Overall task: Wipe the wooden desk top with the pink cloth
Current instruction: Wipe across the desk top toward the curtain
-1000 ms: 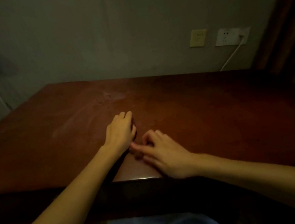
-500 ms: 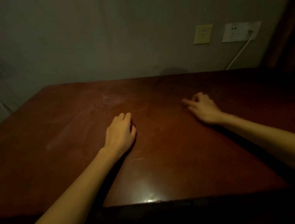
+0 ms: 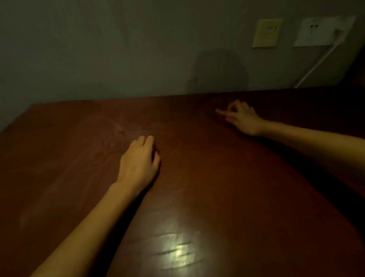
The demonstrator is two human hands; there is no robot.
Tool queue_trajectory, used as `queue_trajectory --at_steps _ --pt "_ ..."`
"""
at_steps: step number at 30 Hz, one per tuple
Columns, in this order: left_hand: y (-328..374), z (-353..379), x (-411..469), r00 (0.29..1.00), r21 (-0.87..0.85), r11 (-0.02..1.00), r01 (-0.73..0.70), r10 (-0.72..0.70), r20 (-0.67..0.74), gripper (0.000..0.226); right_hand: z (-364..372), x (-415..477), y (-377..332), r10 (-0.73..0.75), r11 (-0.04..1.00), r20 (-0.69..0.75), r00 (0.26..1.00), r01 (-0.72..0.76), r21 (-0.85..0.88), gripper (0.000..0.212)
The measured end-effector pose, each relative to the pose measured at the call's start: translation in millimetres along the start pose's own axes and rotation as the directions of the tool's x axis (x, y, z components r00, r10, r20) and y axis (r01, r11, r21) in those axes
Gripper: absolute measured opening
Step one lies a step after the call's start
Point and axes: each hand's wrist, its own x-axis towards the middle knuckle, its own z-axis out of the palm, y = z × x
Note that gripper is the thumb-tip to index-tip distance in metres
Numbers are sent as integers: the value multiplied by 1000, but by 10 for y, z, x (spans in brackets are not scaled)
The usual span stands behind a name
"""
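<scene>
1. Pink cloth: I cannot make it out anywhere in this dim view. If it is here at all, it is hidden under or inside one of the hands.
2. Left hand lies flat and palm down on the middle of the wooden bench, fingers straight and together. It grasps nothing that shows.
3. Right hand is further back and to the right, touching the bench top. Its fingers are curled, and the thumb and one finger seem to meet (a small fold of cloth could be pinched there, but I cannot tell whether it grasps anything or is merely clenched).
4. Pale dusty smears show on the bench just beyond and left of the left hand. A bright glare patch sits near the front edge.
5. Step in hand, as I judge it: a wiping pass over the far right part, with the left hand bracing.
6. Next move calls for carrying the wipe across to the smeared left half with even pressure, and lifting the left hand out of the way.
</scene>
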Motion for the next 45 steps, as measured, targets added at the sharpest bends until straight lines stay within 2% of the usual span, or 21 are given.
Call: queue_trajectory --at_steps 4,7,10,13,16,17,19,20,21,22,23,25,26,28,30,33,35,38,40,42,45 --pt "-245 15 135 999 14 1000 26 -26 -25 15 78 719 303 238 971 -1 971 -238 17 46" --pt "-271 68 165 997 8 998 63 -63 -52 13 125 1065 141 273 962 8 962 -273 11 47" --pt "-290 114 191 993 13 996 94 -92 -80 13 173 1067 -275 92 994 3 996 -92 54 46" --pt "-327 116 214 992 15 995 103 -102 -81 13 165 534 -957 -253 965 -28 967 254 57 46" --pt "-343 78 167 991 26 993 113 -110 -74 13 89 -478 -1728 -598 786 -78 798 603 138 44" --pt "-360 55 126 990 33 991 126 -124 -73 13 10 -879 -1941 -707 677 -73 704 703 216 43" --pt "-417 1 24 986 46 987 155 -151 -75 13 -113 -1531 -2188 -893 424 -4 450 844 327 46" --pt "-447 -27 -35 984 49 985 163 -159 -77 12 -131 -1709 -2218 -944 323 42 327 892 317 48" --pt "-476 -58 -93 984 51 985 167 -163 -78 11 -146 -1779 -2236 -968 252 59 246 922 295 49" --pt "-500 -89 -154 983 53 984 169 -165 -78 10 -139 -1752 -2255 -973 227 33 228 928 294 47" --pt "-524 -116 -213 983 54 983 173 -169 -76 10 -149 -1654 -2294 -960 257 -27 279 915 312 40" --pt "-575 -174 -327 979 55 979 194 -190 -76 10 -126 -1127 -2261 -802 518 -111 587 776 359 23" --pt "-603 -203 -383 977 57 977 205 -201 -74 10 -60 -725 -2136 -654 683 -133 745 657 320 25" --pt "-660 -262 -482 972 67 972 226 -221 -77 9 35 125 -1671 -446 877 -79 891 453 158 34" --pt "-720 -314 -566 967 76 966 245 -239 -85 9 97 753 -1133 -154 986 -52 987 157 53 42" --pt "-779 -343 -689 953 76 954 291 -282 -108 9 158 1166 -701 207 977 -50 977 -204 64 45" --pt "-792 -338 -723 942 67 945 319 -309 -128 9 182 1231 -821 258 963 -31 966 -254 91 46" --pt "-767 -319 -689 941 73 943 325 -314 -127 9 207 1105 -1471 -23 992 -58 998 30 124 43" --pt "-781 -336 -647 941 84 941 328 -317 -120 10 246 744 -2074 -310 945 -58 949 314 93 44" --pt "-869 -388 -652 934 102 931 350 -337 -121 11 250 83 -2632 -612 781 -88 786 618 88 52" --pt "-1127 -485 -734 910 145 901 409 -391 -141 12 90 -878 -2995 -868 461 -86 489 858 225 48"
